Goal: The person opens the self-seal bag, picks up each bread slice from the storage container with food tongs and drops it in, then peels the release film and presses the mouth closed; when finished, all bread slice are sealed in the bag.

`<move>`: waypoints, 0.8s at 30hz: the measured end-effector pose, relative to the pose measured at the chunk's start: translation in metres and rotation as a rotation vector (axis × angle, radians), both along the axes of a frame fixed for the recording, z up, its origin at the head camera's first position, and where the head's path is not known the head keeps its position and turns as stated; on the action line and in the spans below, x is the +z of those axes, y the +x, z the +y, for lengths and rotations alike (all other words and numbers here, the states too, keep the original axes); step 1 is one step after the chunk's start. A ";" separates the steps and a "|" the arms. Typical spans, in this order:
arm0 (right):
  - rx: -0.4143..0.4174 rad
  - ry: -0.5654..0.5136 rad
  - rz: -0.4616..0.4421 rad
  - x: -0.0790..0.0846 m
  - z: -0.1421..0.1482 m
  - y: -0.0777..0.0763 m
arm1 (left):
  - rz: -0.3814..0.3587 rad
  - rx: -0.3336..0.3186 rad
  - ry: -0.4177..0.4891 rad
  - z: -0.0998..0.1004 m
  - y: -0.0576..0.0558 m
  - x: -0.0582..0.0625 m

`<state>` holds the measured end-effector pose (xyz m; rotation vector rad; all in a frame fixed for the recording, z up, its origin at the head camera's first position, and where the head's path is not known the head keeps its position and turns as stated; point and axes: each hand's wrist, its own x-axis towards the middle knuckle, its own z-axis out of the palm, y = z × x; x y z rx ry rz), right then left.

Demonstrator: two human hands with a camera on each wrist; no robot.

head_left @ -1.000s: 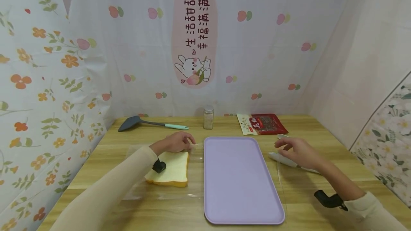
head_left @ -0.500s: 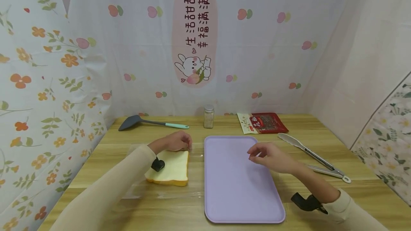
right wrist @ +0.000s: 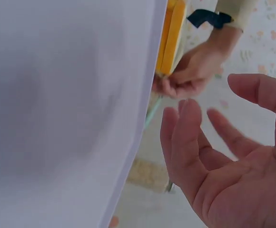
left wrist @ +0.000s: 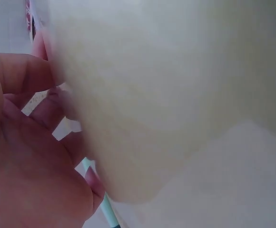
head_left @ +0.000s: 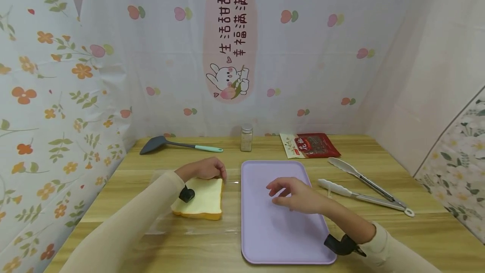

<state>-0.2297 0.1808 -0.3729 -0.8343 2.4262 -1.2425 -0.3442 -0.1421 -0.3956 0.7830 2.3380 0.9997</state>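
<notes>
A thick slice of bread with a yellow crust lies left of the purple tray. At its far edge is my left hand, fingers curled down. Its thumb and fingers seem to pinch that edge in the left wrist view, though the tips are partly hidden by the pale bread. Over the tray hovers my right hand, fingers loosely bent and apart, holding nothing. The right wrist view shows the same right hand with space between thumb and fingers.
Metal tongs lie spread right of the tray. Along the back are a spatula with a mint handle, a small glass jar and a red-and-cream food packet. A clear sheet lies under the bread.
My right hand has moved left from above the tongs to above the tray, uncovering the tongs. The left hand has barely moved and stays at the bread's far edge.
</notes>
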 end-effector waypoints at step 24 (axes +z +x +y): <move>0.140 -0.219 -0.827 -0.036 -0.103 0.048 | -0.005 0.049 0.067 0.000 0.002 0.004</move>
